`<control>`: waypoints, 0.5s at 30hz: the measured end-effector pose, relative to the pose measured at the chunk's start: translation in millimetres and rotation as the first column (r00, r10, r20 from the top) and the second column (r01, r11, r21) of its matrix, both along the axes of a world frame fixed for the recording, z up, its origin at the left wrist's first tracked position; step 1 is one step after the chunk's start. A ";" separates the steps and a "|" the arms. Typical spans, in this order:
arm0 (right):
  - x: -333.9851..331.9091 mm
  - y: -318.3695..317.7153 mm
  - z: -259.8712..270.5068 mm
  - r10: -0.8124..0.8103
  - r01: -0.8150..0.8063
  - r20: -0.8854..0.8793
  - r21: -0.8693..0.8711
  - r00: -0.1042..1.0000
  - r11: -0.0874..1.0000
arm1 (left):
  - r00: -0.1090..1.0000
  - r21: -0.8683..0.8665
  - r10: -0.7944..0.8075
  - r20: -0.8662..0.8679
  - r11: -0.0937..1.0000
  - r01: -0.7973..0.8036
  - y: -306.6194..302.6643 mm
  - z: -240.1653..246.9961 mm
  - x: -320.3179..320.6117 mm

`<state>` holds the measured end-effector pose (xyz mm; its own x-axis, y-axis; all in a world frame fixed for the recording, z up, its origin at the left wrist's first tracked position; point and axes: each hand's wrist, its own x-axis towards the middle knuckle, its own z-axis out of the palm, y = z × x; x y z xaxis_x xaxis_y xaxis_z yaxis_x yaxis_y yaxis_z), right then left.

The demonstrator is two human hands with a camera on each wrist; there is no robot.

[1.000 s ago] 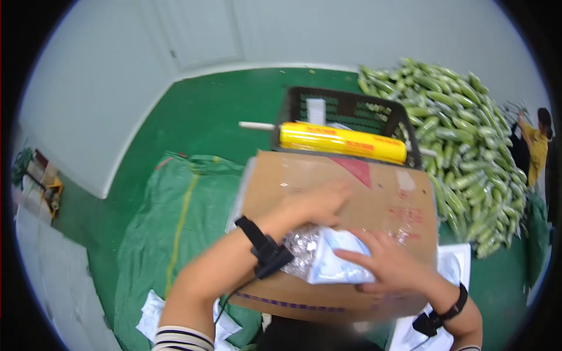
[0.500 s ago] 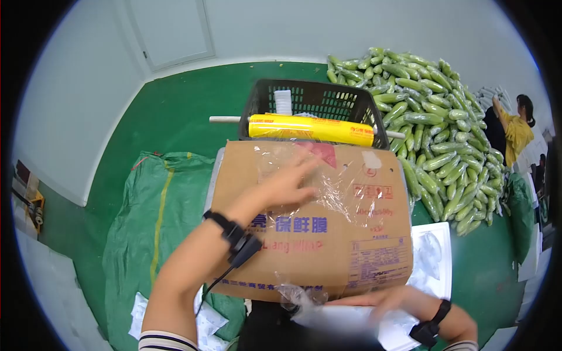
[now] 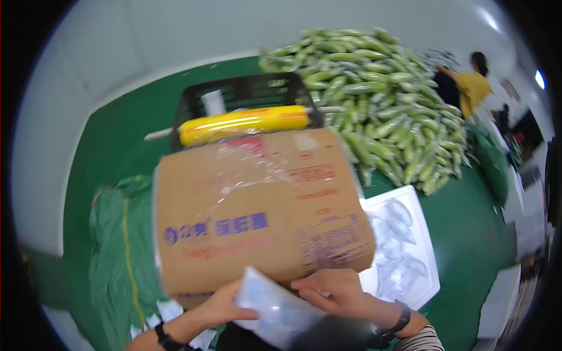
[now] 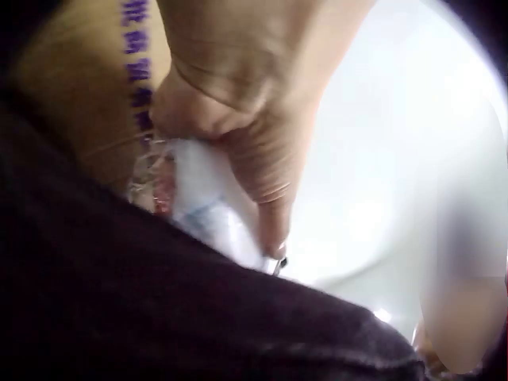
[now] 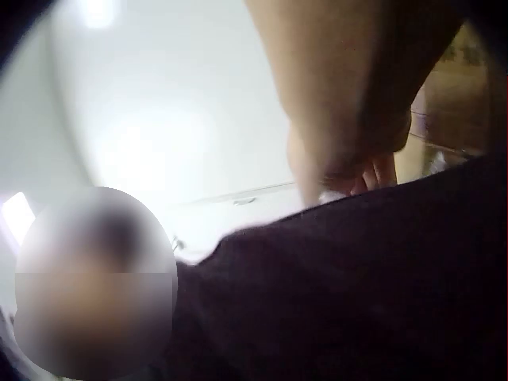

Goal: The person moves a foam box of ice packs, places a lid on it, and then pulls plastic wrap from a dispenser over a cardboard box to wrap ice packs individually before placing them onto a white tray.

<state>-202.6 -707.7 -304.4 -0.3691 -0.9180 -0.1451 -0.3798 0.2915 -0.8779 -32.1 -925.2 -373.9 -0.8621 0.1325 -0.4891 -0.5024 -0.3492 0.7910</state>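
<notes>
My left hand (image 3: 222, 304) grips the left end of a white packet with pale blue print (image 3: 272, 307), thumb across its face. The packet is tilted at the near edge of a printed cardboard box (image 3: 263, 205), above my dark-clothed lap. In the left wrist view the thumb lies along the packet (image 4: 210, 222), with crinkled clear film beside it. My right hand (image 3: 339, 292) has curled fingers at the packet's right side, close to the box's front edge. Something whitish shows by those fingers in the right wrist view; I cannot tell whether they pinch it.
Behind the box, a yellow roll of cling film (image 3: 246, 124) lies across a black crate (image 3: 193, 96). A white foam tray (image 3: 430, 251) with clear-wrapped packs lies right. Bagged green vegetables (image 3: 380, 82) are heaped beyond. A green sack (image 3: 111, 234) lies left; a person in yellow (image 3: 474, 88) is far right.
The packet has gone from the box top to its near edge. My left hand has come back from the film on the box and now holds the packet. The head view has swung right.
</notes>
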 end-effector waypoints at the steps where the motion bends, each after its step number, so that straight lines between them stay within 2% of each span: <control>1: -7.3 4.8 2.0 0.046 -0.060 -0.053 -0.308 0.998 0.949 | 0.991 0.050 0.132 -0.023 0.990 -0.130 0.9 -3.7 4.3; 2: -16.1 7.8 3.8 0.074 -0.133 -0.127 -0.571 0.989 0.810 | 0.967 0.111 0.255 -0.023 0.962 -0.251 2.5 -0.2 4.4; 4: -26.2 -21.6 3.4 0.187 -0.283 -0.213 -0.698 0.959 0.658 | 0.914 0.380 0.401 -0.064 0.857 -0.349 6.0 12.5 -18.1; 6: -11.8 -56.6 -4.5 0.119 -0.085 -0.019 -0.810 0.993 0.581 | 0.882 0.286 0.459 -0.111 0.864 -0.414 8.1 39.0 -46.6; 7: -14.3 -67.6 -1.0 0.113 -0.030 0.028 -0.875 0.993 0.484 | 0.861 0.288 0.487 -0.148 0.854 -0.434 11.0 47.9 -62.3; 9: -24.9 -83.3 13.8 0.132 0.064 0.104 -0.958 0.986 0.279 | 0.810 0.400 0.550 -0.203 0.802 -0.444 20.9 51.0 -91.2; 10: -15.5 -92.6 11.2 0.101 0.129 0.141 -0.985 0.985 0.113 | 0.790 0.460 0.574 -0.217 0.774 -0.436 25.6 47.8 -104.2; 12: -18.0 -91.1 3.8 -0.181 0.116 0.106 -0.992 0.978 0.043 | 0.750 0.561 0.625 -0.214 0.707 -0.430 19.9 29.7 -94.2; 13: -16.4 -81.2 -2.7 -0.246 0.285 0.239 -0.943 0.939 0.172 | 0.741 0.554 0.635 -0.219 0.706 -0.441 18.7 20.9 -89.5; 14: -14.5 -68.1 -12.4 -0.318 0.445 0.354 -0.849 0.879 0.284 | 0.760 0.484 0.604 -0.241 0.753 -0.445 21.5 19.2 -89.6; 15: -21.1 -50.9 -16.3 -0.277 0.560 0.488 -0.738 0.828 0.376 | 0.849 0.233 0.442 -0.291 0.893 -0.385 35.8 34.7 -101.2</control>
